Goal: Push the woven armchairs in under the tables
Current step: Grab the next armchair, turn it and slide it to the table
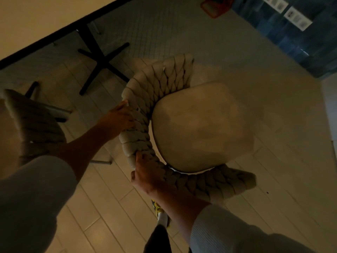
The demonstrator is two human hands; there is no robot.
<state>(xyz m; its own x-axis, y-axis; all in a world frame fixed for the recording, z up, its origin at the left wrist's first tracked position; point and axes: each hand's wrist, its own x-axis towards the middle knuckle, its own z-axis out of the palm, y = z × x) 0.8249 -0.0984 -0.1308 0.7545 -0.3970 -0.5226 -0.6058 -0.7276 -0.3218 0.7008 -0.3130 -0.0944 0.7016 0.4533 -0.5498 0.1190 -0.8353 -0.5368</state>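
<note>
A person looks down at a woven armchair [155, 84] that stands on the pale tiled floor [273, 125]. The chair has a thick back made of fat braids, and a round, soft seat cushion [198, 126] sits inside the curve. The left hand [118, 117] is on the top part of the braided back. Its thumb points up and its fingers curl onto the braid, so this grip holds the chair back. The right hand [147, 178] is lower down on the same back. Its thumb lies on top and its fingers wrap round the outer side, so this grip holds the chair back too. Both arms wear light sleeves. The chair is out in the open, not under the tabletop [36, 19], which fills the top left corner and has a dark edge. The black cross foot [102, 59] of the table stands on the floor just beside one end of the chair's back. A second chair [32, 117] of the same pale colour is at the left, close to the left arm. A foot in a yellow shoe [157, 207] with a white sock shows near the bottom. A blue tiled wall [291, 42] is at the top right.
</note>
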